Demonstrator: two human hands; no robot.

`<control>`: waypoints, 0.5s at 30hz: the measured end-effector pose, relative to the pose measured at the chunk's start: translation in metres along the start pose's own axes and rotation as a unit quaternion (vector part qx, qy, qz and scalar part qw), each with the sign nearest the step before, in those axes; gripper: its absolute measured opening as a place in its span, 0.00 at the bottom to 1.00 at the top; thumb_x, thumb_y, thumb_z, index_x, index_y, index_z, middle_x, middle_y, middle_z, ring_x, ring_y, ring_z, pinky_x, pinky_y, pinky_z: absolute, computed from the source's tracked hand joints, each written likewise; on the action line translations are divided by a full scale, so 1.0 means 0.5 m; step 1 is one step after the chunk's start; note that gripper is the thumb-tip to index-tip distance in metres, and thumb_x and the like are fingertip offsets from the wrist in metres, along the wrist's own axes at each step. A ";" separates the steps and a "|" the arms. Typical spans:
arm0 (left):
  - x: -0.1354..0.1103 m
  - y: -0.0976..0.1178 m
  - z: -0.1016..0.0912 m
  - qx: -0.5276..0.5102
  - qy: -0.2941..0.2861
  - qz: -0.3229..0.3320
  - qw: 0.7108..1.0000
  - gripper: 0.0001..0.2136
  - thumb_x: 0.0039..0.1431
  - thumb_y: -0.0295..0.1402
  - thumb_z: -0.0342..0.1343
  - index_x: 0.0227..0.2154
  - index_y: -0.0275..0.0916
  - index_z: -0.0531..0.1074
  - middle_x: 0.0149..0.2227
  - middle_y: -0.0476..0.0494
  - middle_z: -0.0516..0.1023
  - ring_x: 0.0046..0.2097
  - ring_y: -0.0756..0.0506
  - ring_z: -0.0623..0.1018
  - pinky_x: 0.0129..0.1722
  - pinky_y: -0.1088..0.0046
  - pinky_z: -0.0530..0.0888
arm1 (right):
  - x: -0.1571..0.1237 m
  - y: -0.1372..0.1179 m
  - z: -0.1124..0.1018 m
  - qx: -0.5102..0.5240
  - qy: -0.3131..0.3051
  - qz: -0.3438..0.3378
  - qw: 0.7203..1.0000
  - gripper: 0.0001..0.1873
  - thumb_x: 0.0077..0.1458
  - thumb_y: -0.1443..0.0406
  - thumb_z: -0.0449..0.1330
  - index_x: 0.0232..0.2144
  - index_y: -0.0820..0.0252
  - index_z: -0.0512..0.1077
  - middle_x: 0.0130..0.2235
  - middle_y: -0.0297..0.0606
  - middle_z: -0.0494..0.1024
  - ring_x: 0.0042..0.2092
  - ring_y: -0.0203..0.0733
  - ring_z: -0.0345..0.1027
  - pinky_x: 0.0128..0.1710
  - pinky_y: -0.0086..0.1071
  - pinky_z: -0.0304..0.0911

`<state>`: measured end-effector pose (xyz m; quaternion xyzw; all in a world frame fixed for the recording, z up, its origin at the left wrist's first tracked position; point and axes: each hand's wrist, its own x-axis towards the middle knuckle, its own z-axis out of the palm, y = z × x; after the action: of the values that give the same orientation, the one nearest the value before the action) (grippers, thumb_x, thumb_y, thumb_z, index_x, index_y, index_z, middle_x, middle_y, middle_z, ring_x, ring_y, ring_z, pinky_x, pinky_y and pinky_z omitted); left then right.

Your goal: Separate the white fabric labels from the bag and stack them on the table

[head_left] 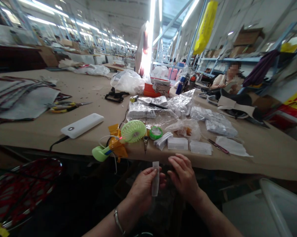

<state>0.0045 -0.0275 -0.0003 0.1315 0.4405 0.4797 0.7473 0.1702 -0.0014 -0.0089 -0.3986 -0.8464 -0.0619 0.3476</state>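
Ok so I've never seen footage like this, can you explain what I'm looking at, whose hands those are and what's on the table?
This is one picture from a camera worn on a person's head, looking forward and down, so the two bare hands at the bottom are the wearer's own. The left hand pinches a small white strip upright; the right hand is beside it, fingers curled. In front lies a long brown worktable. On it are stacks of white labels, a small green fan, a white power bank, scissors and clear plastic bags. Another person sits further back on the right.
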 end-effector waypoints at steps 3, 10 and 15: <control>-0.012 0.008 -0.002 0.040 0.002 -0.001 0.999 0.06 0.53 0.30 0.55 0.33 0.32 0.70 0.26 0.42 0.77 0.25 0.50 0.76 0.29 0.72 0.73 | 0.028 0.037 0.006 -0.107 -0.022 0.074 0.991 0.24 0.56 0.63 0.54 0.54 0.66 0.61 0.51 0.49 0.68 0.54 0.55 0.55 0.52 0.49 0.55; -0.017 0.008 -0.012 0.062 -0.005 -0.011 0.998 0.05 0.53 0.30 0.54 0.32 0.33 0.69 0.24 0.45 0.76 0.24 0.49 0.76 0.30 0.72 0.72 | 0.027 0.058 0.034 -0.170 -0.038 0.085 0.981 0.18 0.56 0.69 0.52 0.50 0.63 0.66 0.50 0.43 0.70 0.51 0.50 0.58 0.52 0.44 0.52; -0.019 0.019 -0.009 0.073 -0.002 -0.034 0.997 0.06 0.54 0.31 0.54 0.31 0.32 0.69 0.26 0.42 0.77 0.25 0.49 0.76 0.29 0.73 0.72 | 0.028 0.085 0.030 -0.108 0.021 0.077 0.991 0.08 0.57 0.67 0.53 0.36 0.59 0.73 0.40 0.38 0.76 0.44 0.43 0.64 0.47 0.38 0.57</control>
<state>-0.0062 -0.0319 0.0079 0.1717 0.4769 0.4198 0.7529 0.1865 0.0417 -0.0185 -0.4960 -0.7942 -0.1342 0.3243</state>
